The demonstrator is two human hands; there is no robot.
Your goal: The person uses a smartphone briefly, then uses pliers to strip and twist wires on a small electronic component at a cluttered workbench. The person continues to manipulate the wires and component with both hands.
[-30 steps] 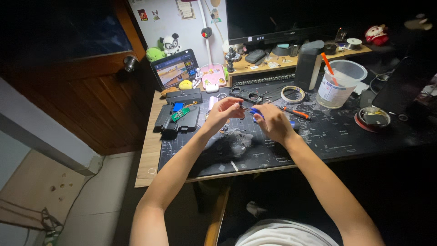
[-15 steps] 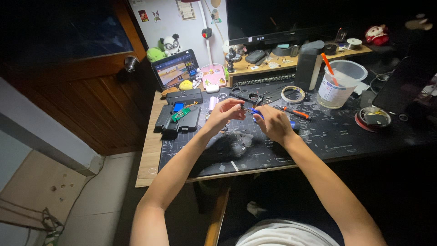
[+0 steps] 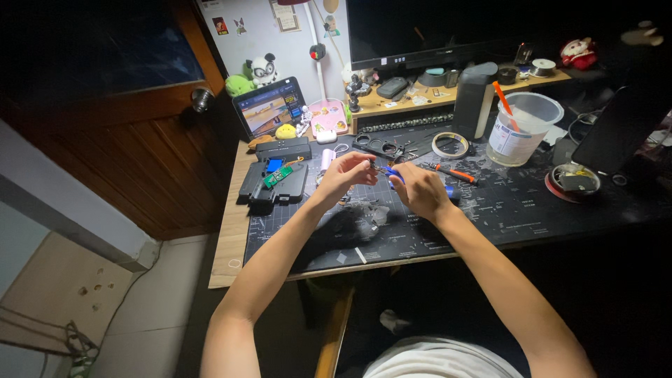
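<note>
Centrally in the frame, both hands meet above the dark mat (image 3: 490,217) on the worktop: the left hand (image 3: 344,175) pinches a small part (image 3: 378,168), the right hand (image 3: 420,192) grips a blue tool (image 3: 393,173) touching it, with tape (image 3: 450,145) beyond.

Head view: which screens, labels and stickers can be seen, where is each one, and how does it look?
Small tablet screen: back left of the desk, leaning, lit, colourful picture.
Large monitor: behind the wooden shelf, dark, rectangular.
Label on the clear plastic tub: right of the tape ring, white with dark print.
Stickers on the wall: upper left, small, red and white.
Paper note: on the wall, pale.
</note>
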